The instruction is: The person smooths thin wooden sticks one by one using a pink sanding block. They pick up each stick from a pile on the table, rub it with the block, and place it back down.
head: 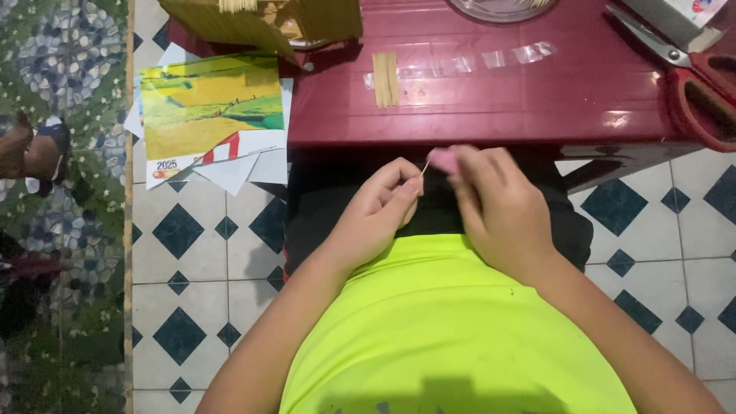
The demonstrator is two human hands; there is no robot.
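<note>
A dark red table (491, 115) filled the upper part of the view, above a floor of white tiles (199, 253) set with dark blue diamonds. The person's bright yellow-green shirt (452, 330) took up the lower middle. Over the table's left edge hung a calendar sheet (211, 107) printed with yellow and green fields, with other papers under it. Red-handled scissors (690, 73) lay at the table's right end, their blades pointing to the far side. A strip of clear tape (475, 63) lay flat along the table top, and just beside its left end sat a small bundle of thin wooden sticks (385, 78).

Below the table's near edge, over the lap, the two hands met. The left hand (376, 215) was pinched on a thin wooden stick (423, 169), which pointed up and to the right. The right hand (498, 207) gripped a small pink piece (443, 159) between fingertips, touching the stick's upper tip. The pink piece was too blurred to tell its kind.
</note>
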